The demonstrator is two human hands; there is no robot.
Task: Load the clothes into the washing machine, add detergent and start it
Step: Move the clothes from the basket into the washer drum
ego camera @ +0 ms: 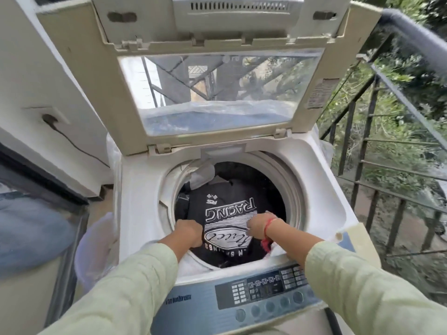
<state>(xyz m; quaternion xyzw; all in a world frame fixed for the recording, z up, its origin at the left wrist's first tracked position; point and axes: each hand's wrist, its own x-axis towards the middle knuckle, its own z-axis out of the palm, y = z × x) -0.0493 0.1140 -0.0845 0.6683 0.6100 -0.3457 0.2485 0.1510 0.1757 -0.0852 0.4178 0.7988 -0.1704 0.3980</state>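
A white top-loading washing machine stands in front of me with its lid folded up. Inside the drum lies a black T-shirt with white "RACING" print, over other dark clothes and a white garment at the back left. My left hand is closed on the shirt's left edge inside the drum. My right hand, with a red thread at the wrist, is closed on the shirt's right side. Both arms wear pale green sleeves.
The blue control panel with buttons and round knobs runs along the machine's near edge. A black metal railing with greenery behind stands to the right. A white wall with a cable is on the left, above a translucent basket.
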